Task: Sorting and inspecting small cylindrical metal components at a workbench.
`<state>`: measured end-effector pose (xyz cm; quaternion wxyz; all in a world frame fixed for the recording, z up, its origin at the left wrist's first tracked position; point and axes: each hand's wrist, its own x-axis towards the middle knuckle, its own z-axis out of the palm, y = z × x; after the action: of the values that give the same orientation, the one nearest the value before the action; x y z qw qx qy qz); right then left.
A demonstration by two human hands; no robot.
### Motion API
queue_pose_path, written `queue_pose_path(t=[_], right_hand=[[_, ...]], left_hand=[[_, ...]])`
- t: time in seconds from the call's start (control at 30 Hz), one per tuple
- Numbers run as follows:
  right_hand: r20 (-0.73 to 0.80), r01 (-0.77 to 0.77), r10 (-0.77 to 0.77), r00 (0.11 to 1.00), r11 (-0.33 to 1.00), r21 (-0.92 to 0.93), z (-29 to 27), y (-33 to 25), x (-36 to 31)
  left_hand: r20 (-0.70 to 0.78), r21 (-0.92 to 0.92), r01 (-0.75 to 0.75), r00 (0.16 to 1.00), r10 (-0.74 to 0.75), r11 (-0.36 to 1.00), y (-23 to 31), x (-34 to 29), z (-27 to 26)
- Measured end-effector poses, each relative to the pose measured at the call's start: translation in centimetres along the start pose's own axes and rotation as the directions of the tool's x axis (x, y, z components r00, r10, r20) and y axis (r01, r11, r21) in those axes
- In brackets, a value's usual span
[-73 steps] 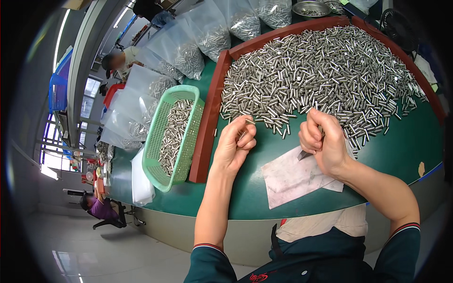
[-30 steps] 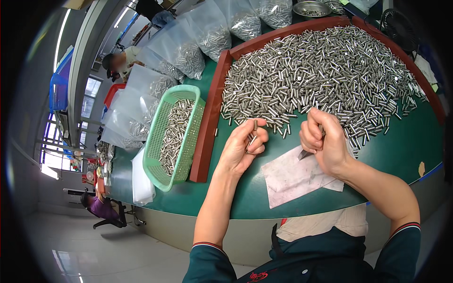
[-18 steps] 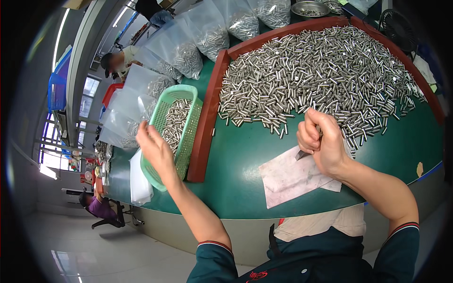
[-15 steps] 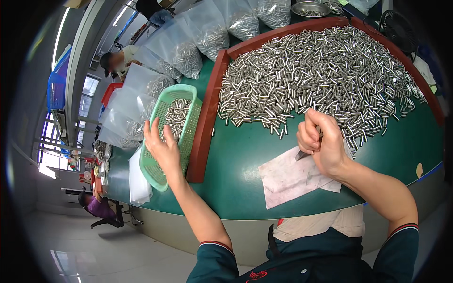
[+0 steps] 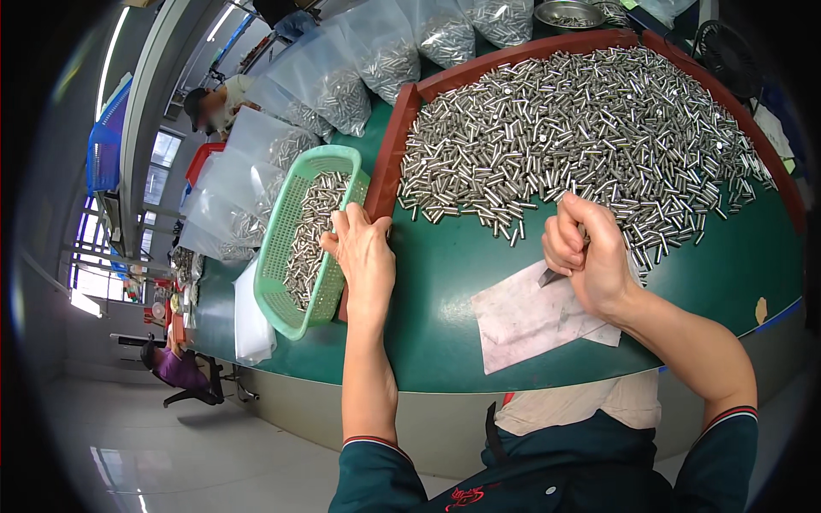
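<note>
My left hand (image 5: pixel 366 256) is over the right rim of a green perforated basket (image 5: pixel 299 323), beside the red wooden rail. Its fingers are bent, with their tips hidden; anything they hold cannot be made out. Short metal pins (image 5: pixel 312 231) lie in the basket. My right hand (image 5: pixel 588 256) is curled into a fist above the pale, stained cloth (image 5: pixel 522 316). Out of its lower side sticks the end of a flat grey metal tool (image 5: pixel 550 276), the rest hidden in the palm. Just beyond it spreads a large heap of similar pins (image 5: pixel 547 145).
Red wooden rails (image 5: pixel 395 162) bound the heap on the green table (image 5: pixel 445 299). Clear bags of pins (image 5: pixel 376 64) line the far left side. A metal bowl (image 5: pixel 569 15) and a black fan (image 5: pixel 727 56) stand at the back. Other people sit or stand farther off.
My left hand has moved right, from over the basket's inside to its right rim, and its spread fingers have bent. My right hand has hardly moved.
</note>
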<state>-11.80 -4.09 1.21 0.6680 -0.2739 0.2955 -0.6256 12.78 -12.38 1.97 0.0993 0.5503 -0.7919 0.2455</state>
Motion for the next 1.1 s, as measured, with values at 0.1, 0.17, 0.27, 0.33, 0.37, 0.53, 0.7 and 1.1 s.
queue_pose_path(t=[0.1, 0.17, 0.27, 0.33, 0.37, 0.53, 0.7, 1.1], right_hand=[[-0.006, -0.003, 0.003, 1.000, 1.000, -0.002, 0.0, -0.1, -0.1], [-0.007, -0.006, 0.006, 1.000, 1.000, 0.003, 0.2, -0.2, -0.2], [-0.011, -0.018, 0.018, 1.000, 1.000, -0.010, 0.0, -0.2, -0.3], [-0.019, -0.017, 0.017, 1.000, 1.000, -0.012, -0.2, -0.3, -0.3], [-0.020, -0.022, 0.022, 1.000, 1.000, -0.015, -0.3, -0.4, -0.2], [-0.008, -0.033, 0.033, 0.999, 0.999, -0.022, -0.2, -0.3, 0.0], [-0.027, -0.034, 0.034, 0.999, 0.999, 0.013, -0.2, -0.2, 0.1], [-0.018, -0.031, 0.031, 0.999, 0.999, 0.030, -0.2, 0.0, 0.3]], left_hand=[[-0.016, -0.038, -0.034, 0.999, 0.034, 0.999, 0.2, -0.1, 0.2], [-0.011, -0.028, -0.043, 0.999, 0.042, 0.999, 0.0, -0.2, 0.5], [0.020, -0.032, -0.046, 0.999, 0.047, 0.998, 0.1, -0.2, 0.5], [0.046, -0.048, -0.051, 0.998, 0.053, 0.998, 0.6, 0.1, 0.6], [-0.022, -0.175, -0.041, 0.999, 0.038, 0.984, 1.2, 0.1, 0.4], [0.264, -0.964, 0.253, 0.946, -0.189, -0.082, 5.3, 0.4, -1.4], [0.510, -0.653, 0.502, 0.845, 0.161, -0.567, 7.9, -0.1, -1.1], [0.602, -0.570, 0.614, 0.764, 0.230, -0.546, 7.2, -0.3, -0.5]])
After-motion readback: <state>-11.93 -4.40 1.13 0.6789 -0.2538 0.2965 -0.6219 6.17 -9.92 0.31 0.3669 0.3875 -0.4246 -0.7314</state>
